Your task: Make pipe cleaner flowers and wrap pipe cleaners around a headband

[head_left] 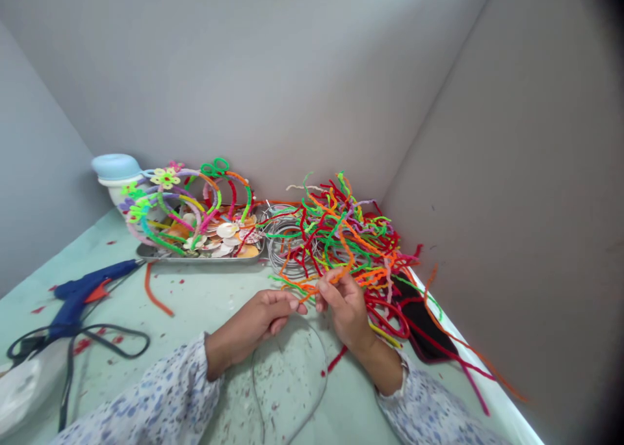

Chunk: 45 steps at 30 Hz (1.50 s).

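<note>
My left hand [253, 328] is closed in a pinch on the top of a thin bare metal headband [292, 380] that curves down toward me over the table. My right hand [344, 305] is closed too, its fingertips pinching an orange pipe cleaner [322, 284] right at the point where the left hand grips the band. Just behind both hands lies a tangled heap of pipe cleaners [346, 234] in red, green, orange and yellow. Both arms wear a white sleeve with blue flowers.
A metal tray [199, 255] at the back holds wrapped headbands [188, 201] and shells. Silver bare headbands [283, 243] are stacked beside it. A blue glue gun [80, 295] with a black cord lies left. A light blue bowl [117, 169] stands far left. Grey walls enclose the pale green table.
</note>
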Tool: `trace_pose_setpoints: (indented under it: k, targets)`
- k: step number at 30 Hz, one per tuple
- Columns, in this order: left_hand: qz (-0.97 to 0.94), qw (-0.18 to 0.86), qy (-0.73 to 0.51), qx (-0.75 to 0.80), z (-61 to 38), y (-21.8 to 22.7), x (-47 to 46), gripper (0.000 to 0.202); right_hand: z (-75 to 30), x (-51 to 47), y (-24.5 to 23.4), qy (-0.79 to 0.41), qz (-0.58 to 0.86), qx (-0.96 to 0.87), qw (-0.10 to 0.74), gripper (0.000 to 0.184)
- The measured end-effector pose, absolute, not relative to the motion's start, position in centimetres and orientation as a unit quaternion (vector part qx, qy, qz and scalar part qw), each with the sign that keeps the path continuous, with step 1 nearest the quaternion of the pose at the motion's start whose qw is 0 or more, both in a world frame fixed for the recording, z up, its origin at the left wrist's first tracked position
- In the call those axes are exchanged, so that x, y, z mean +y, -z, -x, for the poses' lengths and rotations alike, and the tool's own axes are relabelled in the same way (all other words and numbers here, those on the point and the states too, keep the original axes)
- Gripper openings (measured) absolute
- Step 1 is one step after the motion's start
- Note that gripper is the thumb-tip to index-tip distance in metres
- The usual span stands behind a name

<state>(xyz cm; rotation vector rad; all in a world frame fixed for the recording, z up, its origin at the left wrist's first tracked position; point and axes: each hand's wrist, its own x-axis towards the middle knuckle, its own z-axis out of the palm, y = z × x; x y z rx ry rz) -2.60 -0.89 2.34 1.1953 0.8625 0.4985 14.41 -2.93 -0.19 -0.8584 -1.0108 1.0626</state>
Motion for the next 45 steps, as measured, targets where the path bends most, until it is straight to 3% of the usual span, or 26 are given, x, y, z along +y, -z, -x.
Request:
trace_pose_setpoints:
  k: [6,18,22,29,35,38,40,45]
  targets:
    - [-0.534,0.724,-0.223,0.376,2.8,-2.1,-0.8,0.029,-14.5,-3.6,0.0,-0.454,0.372,-0.5,0.637,0.004]
    - [-0.548,0.701,-0.246,0.384,2.9,-1.8,-0.3,0.025,-14.5,-3.3,1.2,-0.34,0.448,-0.557,0.611,0.013]
    - [-0.647,0.588,-0.262,0.409,2.9,-1.6,-0.2,0.025,-14.4,-3.2,1.1,-0.325,0.481,-0.538,0.611,0.011]
    - [-0.832,0.238,-0.27,0.421,3.0,-1.6,-1.1,0.026,-14.2,-3.2,0.6,-0.331,0.504,-0.498,0.623,0.021]
    - [-0.856,0.125,-0.284,0.414,3.1,-1.2,-1.4,0.026,-13.7,-3.3,0.0,-0.359,0.497,-0.455,0.646,0.026]
    - [-0.847,0.138,-0.302,0.415,3.1,-1.1,-1.5,0.026,-13.5,-3.3,-0.3,-0.371,0.497,-0.438,0.65,0.028]
    - [-0.827,0.202,-0.322,0.415,2.9,-1.2,-1.6,0.024,-13.5,-3.4,-0.3,-0.382,0.493,-0.428,0.654,0.029]
    - [-0.675,0.525,-0.34,0.391,2.4,-1.8,-1.4,0.028,-13.8,-3.2,0.1,-0.38,0.479,-0.433,0.662,0.027]
